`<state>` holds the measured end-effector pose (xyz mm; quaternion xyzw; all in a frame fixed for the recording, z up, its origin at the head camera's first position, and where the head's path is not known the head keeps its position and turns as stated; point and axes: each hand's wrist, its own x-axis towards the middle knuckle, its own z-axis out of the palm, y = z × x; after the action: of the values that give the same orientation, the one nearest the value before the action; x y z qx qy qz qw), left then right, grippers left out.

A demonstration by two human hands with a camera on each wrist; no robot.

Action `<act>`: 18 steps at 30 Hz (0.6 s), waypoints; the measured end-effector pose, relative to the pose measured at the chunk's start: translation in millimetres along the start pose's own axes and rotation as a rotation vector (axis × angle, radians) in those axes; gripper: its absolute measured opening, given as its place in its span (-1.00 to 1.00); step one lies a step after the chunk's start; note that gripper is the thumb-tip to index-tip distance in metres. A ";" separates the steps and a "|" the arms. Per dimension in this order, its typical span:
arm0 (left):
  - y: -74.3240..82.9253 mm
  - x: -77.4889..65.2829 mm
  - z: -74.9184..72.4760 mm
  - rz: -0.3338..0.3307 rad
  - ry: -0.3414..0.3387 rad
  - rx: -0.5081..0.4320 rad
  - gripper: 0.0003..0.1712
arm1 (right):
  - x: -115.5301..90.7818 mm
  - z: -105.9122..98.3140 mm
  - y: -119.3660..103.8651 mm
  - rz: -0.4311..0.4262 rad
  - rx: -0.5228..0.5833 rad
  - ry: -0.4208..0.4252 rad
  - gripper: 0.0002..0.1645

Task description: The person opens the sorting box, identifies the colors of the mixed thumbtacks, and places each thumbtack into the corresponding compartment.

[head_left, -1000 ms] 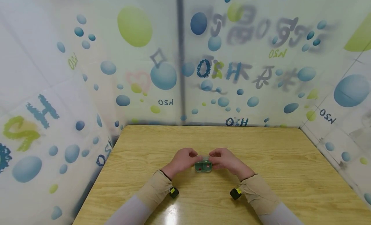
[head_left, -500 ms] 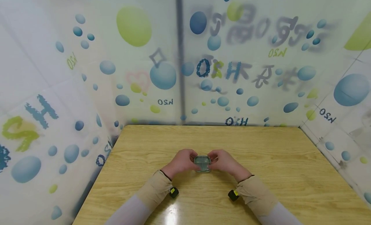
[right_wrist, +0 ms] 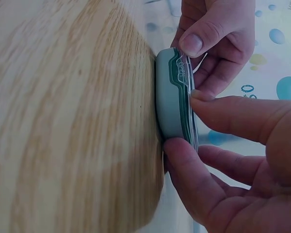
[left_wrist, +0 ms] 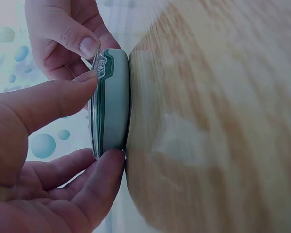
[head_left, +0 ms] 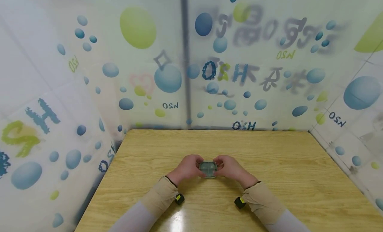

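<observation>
A small pale-green pill box [head_left: 208, 169] with a clear lid lies flat on the wooden table, between both hands. Its lid is down, and dividers show through it. In the left wrist view, raised "OPEN" lettering marks the clear latch tab [left_wrist: 102, 65] on the front edge. My left hand [head_left: 188, 169] holds the box's left side, thumb on the lid near the front and fingertips against the side wall. From the right, my right hand [head_left: 231, 169] grips it in the same way, its thumb at the lid's edge beside the tab in the right wrist view.
The wooden table [head_left: 269, 152] stretches around the box on all sides. Behind and beside it hang pale wall sheets [head_left: 143, 59] printed with blue and green bubbles. A black wrist camera sits under each cuff, the left one [head_left: 179, 199] and the right one [head_left: 240, 202].
A second ago the lid stood raised, with red bits visible in the compartments. Both hands have brought it down over the box, and the thumbs now lie at its front.
</observation>
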<state>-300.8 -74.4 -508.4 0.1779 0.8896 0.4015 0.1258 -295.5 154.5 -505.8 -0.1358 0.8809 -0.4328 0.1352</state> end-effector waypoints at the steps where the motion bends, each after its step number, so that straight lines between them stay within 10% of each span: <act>1: -0.4 0.3 0.3 0.000 0.002 0.002 -0.26 | -0.3 0.1 -0.4 0.001 -0.002 0.000 -0.38; 18: 2.6 2.6 1.3 0.012 0.014 0.050 -0.26 | 0.7 2.9 2.1 0.032 -0.021 0.030 -0.39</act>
<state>-302.2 -70.9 -507.5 0.1834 0.8992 0.3809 0.1124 -295.4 153.4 -509.3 -0.1168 0.8894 -0.4232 0.1275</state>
